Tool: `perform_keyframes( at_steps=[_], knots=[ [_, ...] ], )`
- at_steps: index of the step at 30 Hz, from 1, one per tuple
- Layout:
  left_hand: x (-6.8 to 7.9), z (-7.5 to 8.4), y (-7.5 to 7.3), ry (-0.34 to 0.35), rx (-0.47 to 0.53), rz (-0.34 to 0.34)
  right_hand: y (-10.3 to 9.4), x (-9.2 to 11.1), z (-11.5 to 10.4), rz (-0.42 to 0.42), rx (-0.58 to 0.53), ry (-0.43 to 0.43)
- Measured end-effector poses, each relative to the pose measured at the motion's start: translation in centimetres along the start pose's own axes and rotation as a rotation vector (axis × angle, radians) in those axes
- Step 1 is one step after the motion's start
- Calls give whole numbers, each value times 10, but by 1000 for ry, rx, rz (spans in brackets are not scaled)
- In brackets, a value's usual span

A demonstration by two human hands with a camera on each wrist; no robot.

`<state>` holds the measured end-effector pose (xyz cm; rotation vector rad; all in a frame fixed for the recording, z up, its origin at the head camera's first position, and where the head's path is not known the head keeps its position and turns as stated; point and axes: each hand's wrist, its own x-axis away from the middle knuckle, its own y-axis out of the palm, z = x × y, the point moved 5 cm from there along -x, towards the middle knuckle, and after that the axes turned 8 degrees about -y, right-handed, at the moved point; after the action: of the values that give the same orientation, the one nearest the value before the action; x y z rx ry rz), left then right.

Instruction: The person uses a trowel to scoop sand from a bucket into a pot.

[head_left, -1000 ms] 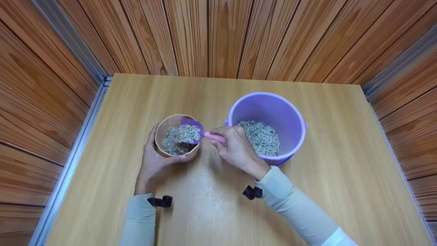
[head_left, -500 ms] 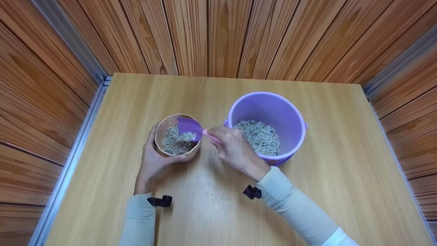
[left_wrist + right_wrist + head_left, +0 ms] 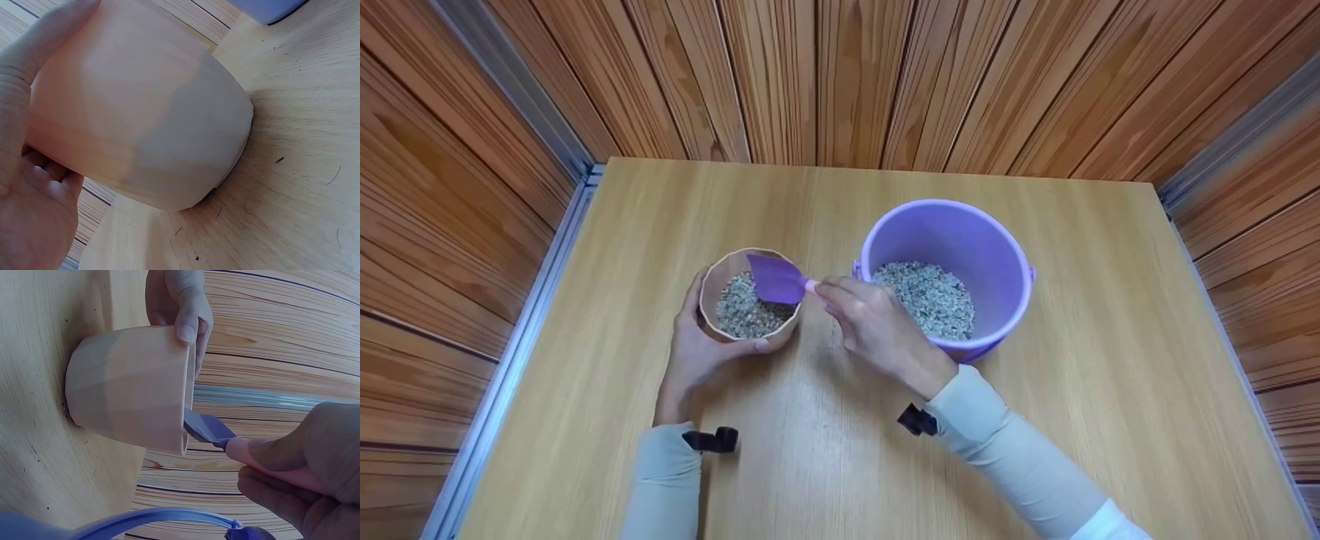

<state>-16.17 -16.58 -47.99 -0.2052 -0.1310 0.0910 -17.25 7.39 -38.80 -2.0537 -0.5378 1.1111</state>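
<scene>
A peach-coloured faceted flower pot (image 3: 780, 339) stands on the table, with grey-white gravel (image 3: 746, 311) inside. My left hand (image 3: 701, 356) holds the pot around its left side, thumb along the near rim; the left wrist view shows the pot wall (image 3: 146, 107) with its base on the table. My right hand (image 3: 877, 326) grips the pink handle (image 3: 247, 455) of a small purple shovel (image 3: 776, 280). The shovel's blade is tipped over inside the pot's right rim, its underside facing up and no gravel showing on it.
A purple bucket (image 3: 1005, 262) with gravel (image 3: 930, 300) in its bottom stands right of the pot, just beyond my right hand. Small dark specks (image 3: 279, 160) lie on the table (image 3: 810, 465). Wood-plank walls (image 3: 855, 82) enclose the back and sides.
The shovel has turned over in my right hand, and the gravel heaped on its blade has slid off into the pot. My left hand and the bucket stay where they were.
</scene>
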Motion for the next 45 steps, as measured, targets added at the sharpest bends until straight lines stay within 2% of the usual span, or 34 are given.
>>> perform_keyframes(
  at_steps=[8,19,23,34,41,45],
  knots=[
    [-14,-29,-1,12,7,10,-3,2,2,26,-13,-2],
    [-14,-31,0,57,35,15,-14,3,2,99,-50,-10],
    [-14,-31,0,58,32,18,-18,4,2,120,-118,43],
    [-13,-31,0,60,40,3,-31,8,6,183,-350,297],
    [-13,-27,1,61,28,3,-39,14,8,238,-454,328],
    [-8,-13,1,71,38,3,-46,19,11,266,-502,344]
  ],
)
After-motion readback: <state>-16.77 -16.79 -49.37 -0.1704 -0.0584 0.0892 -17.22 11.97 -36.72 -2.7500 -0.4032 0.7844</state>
